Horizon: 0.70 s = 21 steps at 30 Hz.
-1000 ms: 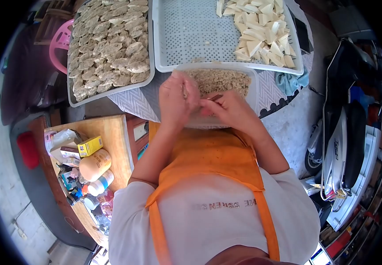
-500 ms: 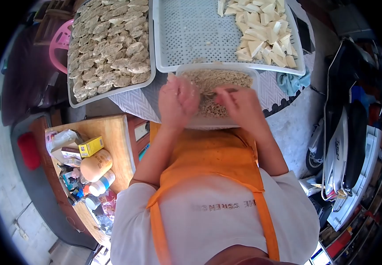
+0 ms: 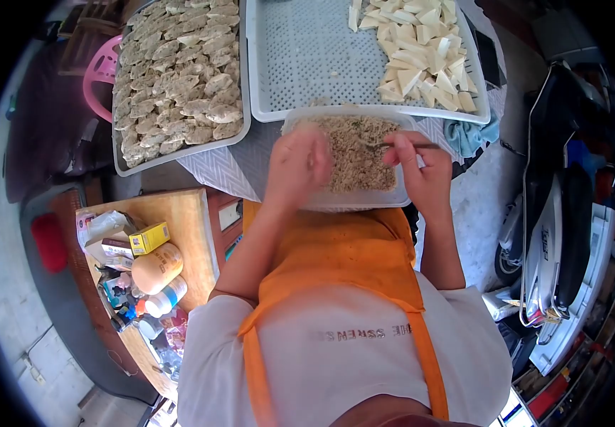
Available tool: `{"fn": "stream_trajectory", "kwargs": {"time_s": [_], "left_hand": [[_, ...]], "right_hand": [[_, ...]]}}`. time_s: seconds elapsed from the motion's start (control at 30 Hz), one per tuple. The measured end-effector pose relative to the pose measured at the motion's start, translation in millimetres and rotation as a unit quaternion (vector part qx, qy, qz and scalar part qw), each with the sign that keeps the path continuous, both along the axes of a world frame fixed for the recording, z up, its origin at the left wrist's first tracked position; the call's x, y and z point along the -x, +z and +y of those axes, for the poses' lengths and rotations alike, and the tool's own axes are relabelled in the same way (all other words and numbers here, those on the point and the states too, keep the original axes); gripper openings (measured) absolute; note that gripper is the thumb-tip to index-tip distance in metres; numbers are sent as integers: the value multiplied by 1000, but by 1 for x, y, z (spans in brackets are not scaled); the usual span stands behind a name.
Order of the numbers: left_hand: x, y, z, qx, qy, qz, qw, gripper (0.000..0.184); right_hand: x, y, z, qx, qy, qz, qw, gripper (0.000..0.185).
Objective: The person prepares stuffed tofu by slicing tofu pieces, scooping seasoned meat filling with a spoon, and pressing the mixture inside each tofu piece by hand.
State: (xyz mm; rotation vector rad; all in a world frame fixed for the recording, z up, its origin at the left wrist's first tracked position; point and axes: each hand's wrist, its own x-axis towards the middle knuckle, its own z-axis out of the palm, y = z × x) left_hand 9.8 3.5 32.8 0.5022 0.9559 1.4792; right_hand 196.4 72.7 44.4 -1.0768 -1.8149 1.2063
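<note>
A clear plastic tub (image 3: 364, 201) of crumbly brown minced mixture (image 3: 361, 167) stands before me at the table's edge. My right hand (image 3: 421, 167) is closed around a slim dark-handled utensil (image 3: 427, 146), whose thin tip lies over the mixture; the tip's exact shape is unclear. Over the tub's left side, my left hand (image 3: 299, 164) is curled, its fingers blurred, and whatever it holds is hidden. Beyond the tub sits a perforated pale tray (image 3: 307, 57), with pale triangular tofu-like pieces (image 3: 421, 53) heaped on its right side.
At left, a tray (image 3: 179, 151) holds rows of grey-brown oblong pieces (image 3: 179, 78). A pink chair (image 3: 97, 78) is behind it. A blue cloth (image 3: 472, 135) lies right of the tub. Jars and boxes crowd a wooden side table (image 3: 190, 235); a motorbike (image 3: 556, 235) stands right.
My right hand has moved right, away from my left hand, bringing the utensil into plainer view. My left hand has shifted slightly right and down, and more of the mixture shows.
</note>
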Motion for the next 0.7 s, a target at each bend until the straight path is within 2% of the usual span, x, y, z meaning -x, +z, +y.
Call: {"fn": "stream_trajectory", "kwargs": {"time_s": [0.07,0.13,0.23,0.33,0.4,0.47,0.53,0.63,0.67,0.7], "left_hand": [[1,-1,0,4,3,-37,999,48],[6,-5,-1,5,-10,-74,997,50],[-4,0,-1,83,35,-8,996,50],[-4,5,0,114,34,8,993,49],[6,-13,-1,54,-18,230,971,48],[11,-18,-1,26,-28,221,974,47],[-3,-3,-2,36,-15,-28,999,46],[2,-6,2,-30,-63,-117,991,29],[-2,7,4,8,-25,-51,998,24],[-10,27,13,62,4,-79,995,24]], "right_hand": [[2,-9,-9,2,13,57,998,16],[1,-11,-12,-36,28,-7,999,13],[4,-20,-17,-98,19,-51,994,10],[5,-21,-17,-136,12,-70,988,8],[4,-20,-16,-148,14,-74,986,8],[5,-18,-17,-162,11,-76,984,8],[5,-13,-17,-171,11,-78,982,8],[4,-12,-17,-179,7,-70,981,8],[3,-12,-17,-180,5,-65,982,9],[3,-13,-17,-185,5,-68,980,7]]}}
